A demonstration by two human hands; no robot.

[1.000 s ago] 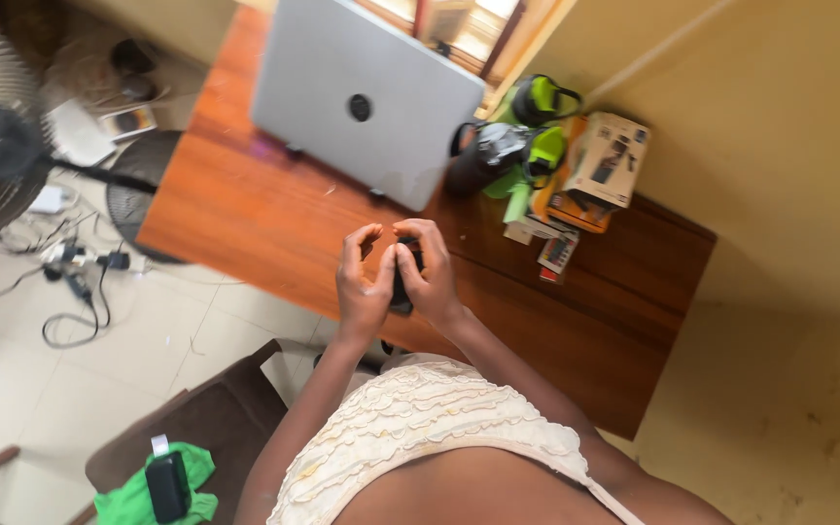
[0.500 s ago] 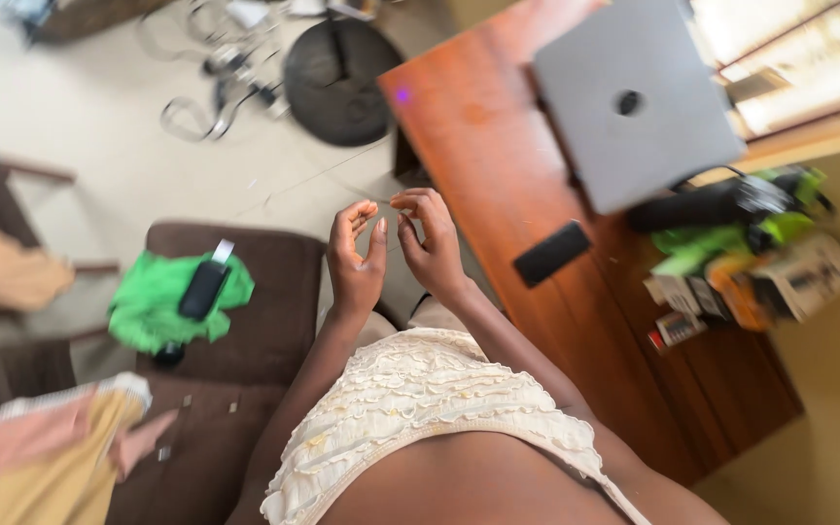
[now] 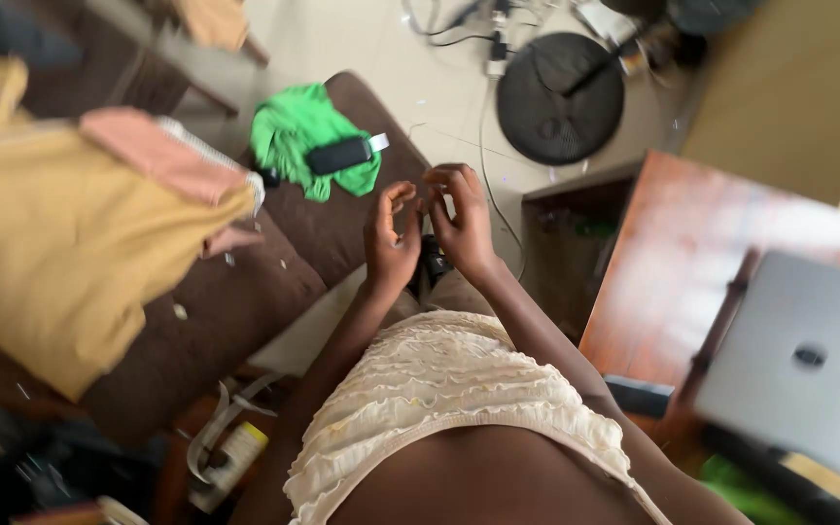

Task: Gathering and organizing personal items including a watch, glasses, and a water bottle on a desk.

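While your head tilts down over your lap, your left hand (image 3: pixel 391 238) and right hand (image 3: pixel 461 222) sit close together at chest height, fingers loosely curled, fingertips nearly meeting. Neither hand visibly grips anything; motion blur hides whether something tiny sits between the fingertips, so I cannot tell. Nearest object: small dark item (image 3: pixel 434 261) just below the hands, half hidden behind them, resting by your lap; kind unclear.

Surface: you're at a brown sofa (image 3: pixel 274 243). Green cloth (image 3: pixel 298 131) lies on its arm, with a black rectangular device (image 3: pixel 337 156) on top of the cloth. Mustard-yellow fabric (image 3: pixel 70 243) with a pink piece (image 3: pixel 148 151) on it covers the sofa's left part.

Room: pale tiled floor (image 3: pixel 342 39) above the sofa, carrying a round black fan base (image 3: pixel 558 97) and tangled cables (image 3: pixel 483 39) near it. Reddish wooden desk (image 3: pixel 692 253) on your right, well apart from the hands, holds a closed grey laptop (image 3: pixel 799 360). Black phone (image 3: pixel 639 394) lies at the desk's near edge, just beside the laptop. Yellowish wall (image 3: pixel 780 87) sits behind the desk.
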